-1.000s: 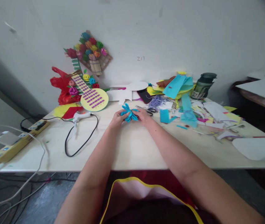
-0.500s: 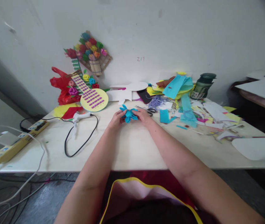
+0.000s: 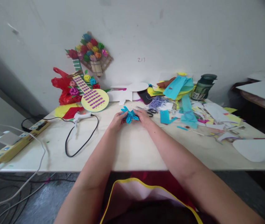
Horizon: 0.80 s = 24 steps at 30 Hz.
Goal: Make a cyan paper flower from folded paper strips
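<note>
A blue paper flower (image 3: 129, 114) with pointed petals is held between both of my hands over the middle of the pale table (image 3: 132, 149). My left hand (image 3: 116, 120) pinches its left side with curled fingers. My right hand (image 3: 143, 117) grips its right side, fingers closed round the petals. Black-handled scissors (image 3: 150, 110) lie just beyond my right hand.
A glue gun (image 3: 81, 117) with a black cord lies to the left, near a yellow power strip (image 3: 18, 140). A paper guitar (image 3: 90, 95), red bag and paper flower bouquet stand at the wall. Coloured paper scraps (image 3: 188, 109) and a dark green jar (image 3: 202, 86) fill the right.
My hands have stayed in place, turning the blue flower slightly between the fingers. The view has shifted down a little.
</note>
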Motion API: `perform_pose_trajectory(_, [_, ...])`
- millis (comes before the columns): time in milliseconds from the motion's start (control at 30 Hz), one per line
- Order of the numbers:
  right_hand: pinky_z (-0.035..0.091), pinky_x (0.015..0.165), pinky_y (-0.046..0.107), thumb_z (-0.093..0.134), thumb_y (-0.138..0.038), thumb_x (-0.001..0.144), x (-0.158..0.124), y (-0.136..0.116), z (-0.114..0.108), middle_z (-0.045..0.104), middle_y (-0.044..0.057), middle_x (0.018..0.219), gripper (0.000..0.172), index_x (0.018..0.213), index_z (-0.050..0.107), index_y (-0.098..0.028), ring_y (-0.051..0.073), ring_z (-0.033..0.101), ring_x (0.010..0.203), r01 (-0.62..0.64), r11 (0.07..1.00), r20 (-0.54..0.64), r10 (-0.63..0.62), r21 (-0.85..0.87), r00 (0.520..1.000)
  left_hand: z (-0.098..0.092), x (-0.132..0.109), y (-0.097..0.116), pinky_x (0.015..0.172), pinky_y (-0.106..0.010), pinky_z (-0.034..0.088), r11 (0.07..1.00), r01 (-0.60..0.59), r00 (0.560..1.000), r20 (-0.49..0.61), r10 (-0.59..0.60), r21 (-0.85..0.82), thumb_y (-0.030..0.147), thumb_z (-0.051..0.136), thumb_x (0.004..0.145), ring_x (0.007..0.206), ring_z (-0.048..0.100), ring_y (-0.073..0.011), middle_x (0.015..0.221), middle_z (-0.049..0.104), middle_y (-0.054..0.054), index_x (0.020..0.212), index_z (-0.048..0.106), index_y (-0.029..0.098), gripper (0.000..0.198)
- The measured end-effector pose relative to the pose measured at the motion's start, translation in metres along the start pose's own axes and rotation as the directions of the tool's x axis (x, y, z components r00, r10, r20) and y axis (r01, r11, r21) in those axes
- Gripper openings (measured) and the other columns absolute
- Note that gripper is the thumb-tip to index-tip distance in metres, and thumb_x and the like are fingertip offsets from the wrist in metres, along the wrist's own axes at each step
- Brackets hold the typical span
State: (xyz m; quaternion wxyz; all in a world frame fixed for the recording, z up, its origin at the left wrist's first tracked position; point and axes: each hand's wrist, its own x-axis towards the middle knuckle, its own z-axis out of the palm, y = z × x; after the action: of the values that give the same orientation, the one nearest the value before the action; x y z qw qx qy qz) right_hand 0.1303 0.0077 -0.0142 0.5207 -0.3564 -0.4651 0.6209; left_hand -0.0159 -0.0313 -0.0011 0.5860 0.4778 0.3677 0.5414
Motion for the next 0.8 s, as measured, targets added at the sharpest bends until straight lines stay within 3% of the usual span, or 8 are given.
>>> perform_pose_trajectory(167, [0.044, 0.051, 0.029, 0.065, -0.052, 0.058, -0.001, 0.000, 0.000, 0.061, 0.000, 0.058, 0.034, 0.064, 0.060, -0.019, 0.014, 0.054, 0.053, 0.003, 1.000, -0.018, -0.003, -0.019, 1.000, 0.000, 0.000, 0.000, 0.053, -0.025, 0.044, 1.000, -0.019, 1.000, -0.019, 0.020, 0.019, 0.029, 0.073, 0.060, 0.052, 0.054, -0.0107, 0.062, 0.059, -0.002, 0.072, 0.060, 0.012, 0.025])
perform_pose_trajectory(500, [0.037, 0.043, 0.025, 0.067, -0.050, 0.054, 0.000, -0.002, -0.001, 0.058, 0.000, 0.056, 0.035, 0.065, 0.056, -0.018, 0.011, 0.048, 0.047, 0.022, 1.000, -0.106, -0.022, -0.007, 0.994, -0.004, 0.005, -0.002, 0.051, -0.023, 0.042, 0.991, -0.088, 0.984, -0.148, 0.102, 0.098, 0.036, 0.073, 0.056, 0.051, 0.050, -0.0093, 0.057, 0.054, 0.001, 0.071, 0.059, 0.012, 0.031])
perform_pose_trajectory(700, [0.037, 0.048, 0.023, 0.064, -0.041, 0.055, 0.001, -0.006, -0.001, 0.061, 0.000, 0.066, 0.027, 0.069, 0.058, -0.018, 0.009, 0.046, 0.052, 0.118, 0.985, -0.289, -0.151, -0.129, 0.945, -0.006, 0.006, -0.002, 0.052, -0.025, 0.044, 0.965, -0.114, 0.950, -0.258, 0.175, 0.235, 0.039, 0.072, 0.056, 0.050, 0.050, -0.0104, 0.053, 0.053, 0.000, 0.064, 0.058, 0.012, 0.032])
perform_pose_trajectory(800, [0.041, 0.058, 0.025, 0.062, -0.039, 0.058, -0.001, -0.011, 0.000, 0.060, -0.001, 0.065, 0.025, 0.070, 0.060, -0.018, 0.011, 0.049, 0.059, 0.211, 0.949, -0.213, -0.262, -0.234, 0.941, -0.005, 0.006, -0.002, 0.051, -0.025, 0.044, 0.945, -0.095, 0.939, -0.288, 0.190, 0.313, 0.040, 0.071, 0.056, 0.049, 0.050, -0.0111, 0.051, 0.054, 0.000, 0.063, 0.059, 0.012, 0.032])
